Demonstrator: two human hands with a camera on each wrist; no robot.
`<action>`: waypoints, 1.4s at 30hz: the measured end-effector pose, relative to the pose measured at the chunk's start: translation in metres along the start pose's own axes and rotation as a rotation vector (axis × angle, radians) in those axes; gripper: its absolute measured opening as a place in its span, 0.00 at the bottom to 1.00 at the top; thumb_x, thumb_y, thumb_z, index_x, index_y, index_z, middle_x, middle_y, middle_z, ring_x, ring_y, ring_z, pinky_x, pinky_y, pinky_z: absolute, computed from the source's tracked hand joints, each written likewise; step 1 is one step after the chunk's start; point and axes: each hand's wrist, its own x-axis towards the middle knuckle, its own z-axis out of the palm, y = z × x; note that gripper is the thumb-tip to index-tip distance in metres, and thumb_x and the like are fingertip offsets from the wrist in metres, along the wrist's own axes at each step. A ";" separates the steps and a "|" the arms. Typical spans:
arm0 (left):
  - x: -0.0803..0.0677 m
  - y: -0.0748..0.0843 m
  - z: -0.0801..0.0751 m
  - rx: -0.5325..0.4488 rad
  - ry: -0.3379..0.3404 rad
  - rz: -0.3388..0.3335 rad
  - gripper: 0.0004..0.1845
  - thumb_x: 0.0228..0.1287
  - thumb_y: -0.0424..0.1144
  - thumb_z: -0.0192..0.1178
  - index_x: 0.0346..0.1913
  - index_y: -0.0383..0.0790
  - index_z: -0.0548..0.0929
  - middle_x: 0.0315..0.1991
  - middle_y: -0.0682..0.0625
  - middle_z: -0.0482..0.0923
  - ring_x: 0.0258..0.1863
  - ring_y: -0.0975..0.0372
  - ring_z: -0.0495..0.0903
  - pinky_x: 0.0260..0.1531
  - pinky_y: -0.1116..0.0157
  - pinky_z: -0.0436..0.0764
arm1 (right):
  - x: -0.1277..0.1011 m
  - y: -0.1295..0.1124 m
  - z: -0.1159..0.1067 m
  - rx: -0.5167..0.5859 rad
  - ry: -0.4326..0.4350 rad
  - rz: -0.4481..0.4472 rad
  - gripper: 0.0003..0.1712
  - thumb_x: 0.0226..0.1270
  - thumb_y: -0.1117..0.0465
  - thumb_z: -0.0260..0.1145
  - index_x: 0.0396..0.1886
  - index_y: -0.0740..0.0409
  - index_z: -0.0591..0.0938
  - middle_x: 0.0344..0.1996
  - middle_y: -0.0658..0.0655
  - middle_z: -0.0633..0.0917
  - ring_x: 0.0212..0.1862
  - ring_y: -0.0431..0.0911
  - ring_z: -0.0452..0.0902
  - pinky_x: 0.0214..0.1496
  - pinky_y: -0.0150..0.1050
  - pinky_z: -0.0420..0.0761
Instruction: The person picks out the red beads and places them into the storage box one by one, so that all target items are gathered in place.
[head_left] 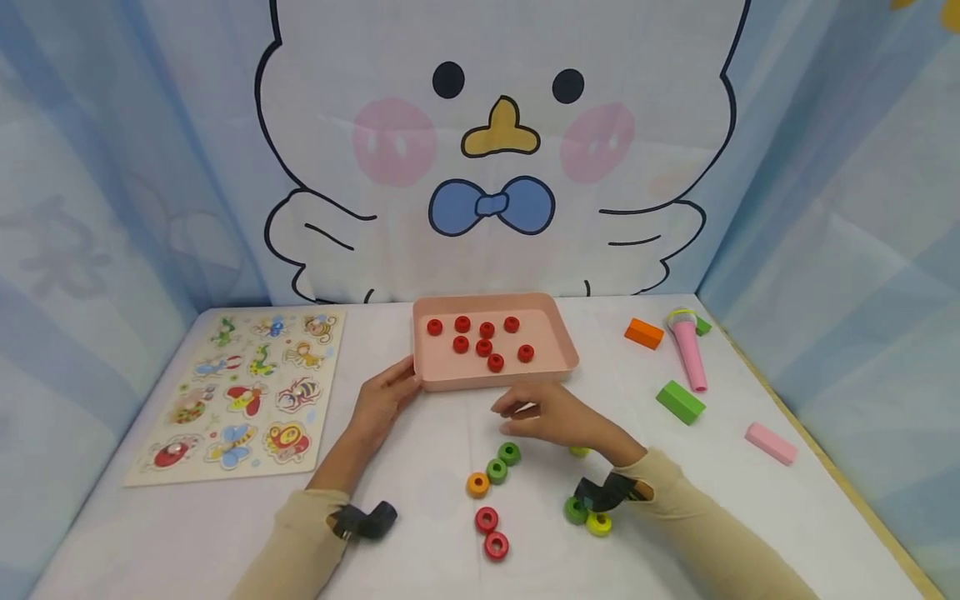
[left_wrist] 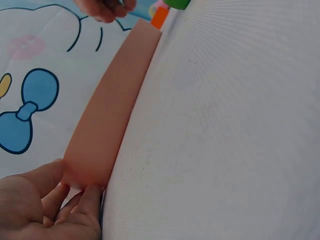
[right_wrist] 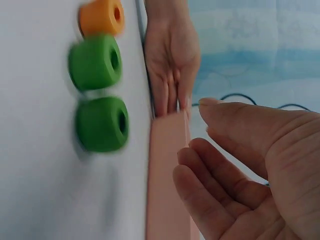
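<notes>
A shallow pink tray point(head_left: 495, 383) stands at the back of the table with several red beads point(head_left: 483, 347) inside. My left hand point(head_left: 384, 404) holds its front left corner; in the left wrist view the thumb is at the rim and the fingers point(left_wrist: 90, 202) bend against the wall. Just in front of the tray, my right hand point(head_left: 551, 414) hovers with loosely bent fingers and nothing in them. Below it lie two green beads point(head_left: 497, 471), an orange bead point(head_left: 477, 485) and two red beads point(head_left: 487, 520). In the right wrist view, a green bead point(right_wrist: 102, 125) is close by.
Beside my right wrist are a green bead point(head_left: 576, 510) and a yellow bead point(head_left: 598, 524); another yellow bead point(head_left: 580, 451) is partly hidden by the forearm. A puzzle board point(head_left: 341, 333) lies left. On the right are a pink toy microphone point(head_left: 688, 354), a green block point(head_left: 680, 402), orange block point(head_left: 643, 333) and pink block point(head_left: 771, 443).
</notes>
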 end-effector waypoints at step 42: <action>-0.002 0.000 0.001 0.031 -0.002 -0.013 0.29 0.71 0.30 0.57 0.73 0.38 0.66 0.72 0.47 0.64 0.68 0.58 0.66 0.62 0.67 0.71 | -0.038 -0.011 0.048 0.147 -0.288 -0.078 0.15 0.64 0.61 0.71 0.50 0.49 0.86 0.47 0.40 0.82 0.49 0.36 0.78 0.55 0.32 0.80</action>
